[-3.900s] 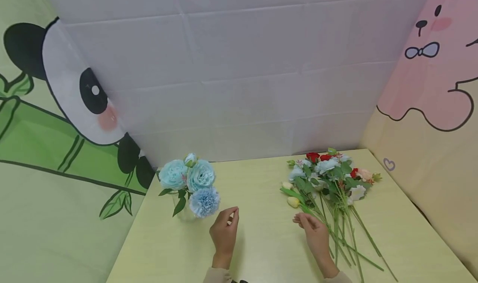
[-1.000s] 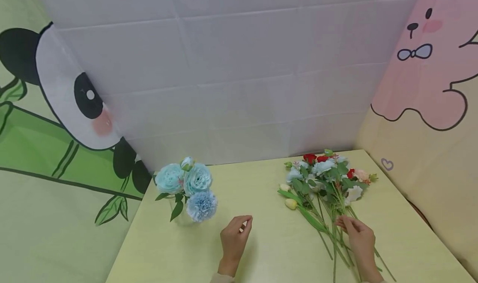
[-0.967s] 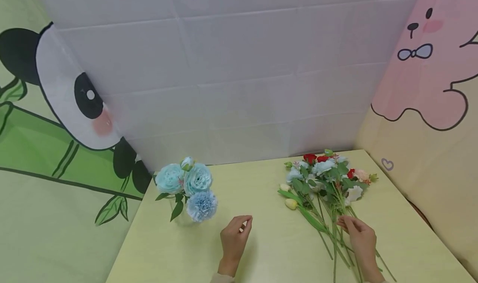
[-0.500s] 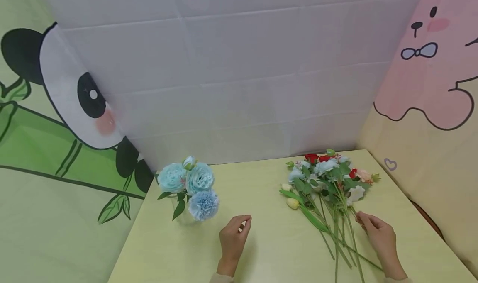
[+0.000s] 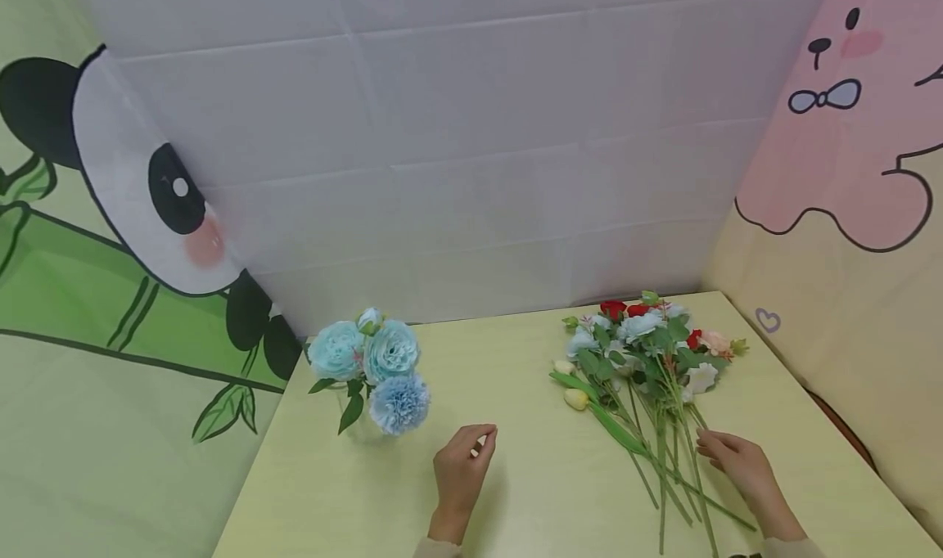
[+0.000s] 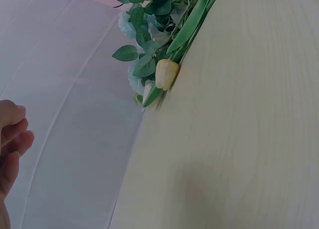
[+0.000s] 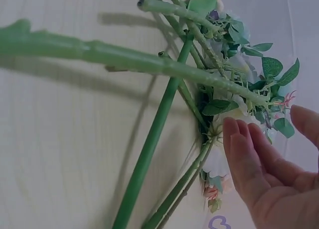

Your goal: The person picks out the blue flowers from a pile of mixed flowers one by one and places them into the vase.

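My right hand (image 5: 744, 470) hovers at the right side of a bundle of artificial flowers (image 5: 648, 341), close to their long green stems (image 5: 663, 476). In the right wrist view its fingers (image 7: 244, 154) stretch toward the stems, with the thumb apart and nothing held. My left hand (image 5: 462, 468) stays over the middle of the table with loosely curled fingers and nothing in them. Two pale yellow tulips (image 5: 576, 399) lie along the bundle's left edge. Red, light blue, white and peach blooms fill its top.
At the left a clear vase, mostly hidden by leaves, holds several light blue flowers (image 5: 390, 353) and a blue carnation (image 5: 399, 403). The pale yellow table (image 5: 501, 337) meets a white cloth backdrop (image 5: 471, 173). Printed side cloths show a panda and a pink animal.
My right hand has passed from the bundle's left side over the stems to its right side, and lately dipped slightly lower. My left hand shifted a little right earlier, then stayed. The flowers look unmoved.
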The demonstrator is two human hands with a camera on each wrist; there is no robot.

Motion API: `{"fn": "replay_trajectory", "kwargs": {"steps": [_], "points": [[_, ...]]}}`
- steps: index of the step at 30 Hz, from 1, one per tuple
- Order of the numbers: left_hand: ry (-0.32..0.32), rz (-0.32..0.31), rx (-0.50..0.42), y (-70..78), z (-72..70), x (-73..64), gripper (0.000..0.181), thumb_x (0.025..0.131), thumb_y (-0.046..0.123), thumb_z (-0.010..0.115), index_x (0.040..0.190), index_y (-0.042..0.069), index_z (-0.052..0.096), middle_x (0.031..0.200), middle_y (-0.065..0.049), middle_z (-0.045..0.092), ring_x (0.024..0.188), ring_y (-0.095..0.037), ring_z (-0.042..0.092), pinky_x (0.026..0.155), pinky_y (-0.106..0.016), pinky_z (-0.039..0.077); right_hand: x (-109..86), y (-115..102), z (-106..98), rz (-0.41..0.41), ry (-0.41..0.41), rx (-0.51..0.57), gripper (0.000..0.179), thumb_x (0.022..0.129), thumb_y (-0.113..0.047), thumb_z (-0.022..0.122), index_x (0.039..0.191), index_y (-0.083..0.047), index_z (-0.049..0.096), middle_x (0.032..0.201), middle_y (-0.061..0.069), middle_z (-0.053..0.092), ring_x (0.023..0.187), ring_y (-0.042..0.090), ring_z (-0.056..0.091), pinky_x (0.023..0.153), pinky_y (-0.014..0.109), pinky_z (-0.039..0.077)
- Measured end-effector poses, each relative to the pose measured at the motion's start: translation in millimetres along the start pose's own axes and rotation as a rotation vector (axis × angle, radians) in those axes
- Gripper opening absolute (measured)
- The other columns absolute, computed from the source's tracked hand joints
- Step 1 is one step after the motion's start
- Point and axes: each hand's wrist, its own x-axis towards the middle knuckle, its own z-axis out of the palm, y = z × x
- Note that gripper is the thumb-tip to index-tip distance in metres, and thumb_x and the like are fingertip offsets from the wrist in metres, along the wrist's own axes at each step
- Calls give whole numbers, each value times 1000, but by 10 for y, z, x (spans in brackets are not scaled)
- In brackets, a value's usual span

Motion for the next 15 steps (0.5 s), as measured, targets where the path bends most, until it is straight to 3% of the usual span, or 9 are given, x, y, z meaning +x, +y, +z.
{"fn": "replay_trajectory", "kwargs": {"steps": [5,12,15], "points": [[-17,-14,16,8,-11,-13,4,79,15,70,80,11,72,74,3,69,50,-2,56,47,-9,43,45,-3,1,-5,-38,41,76,92,-51,44,131,14,38,125,26,54,98,15,65,86,32,52],[-20,-15,12,26,-21,-10,6,81,16,68,80,12,72,74,4,69,51,-2,56,47,-9,43,86,-34,19,-17,-57,62,67,95,-41,44,130,16,38,122,27,56,103,23,62,84,32,53],[-24,-16,13,24,-21,-15,3,80,15,69,80,13,72,74,4,69,51,-2,56,47,-9,43,89,-31,24,-11,-58,89,66,94,-39,47,129,16,40,117,22,61,97,16,64,83,30,53]]}}
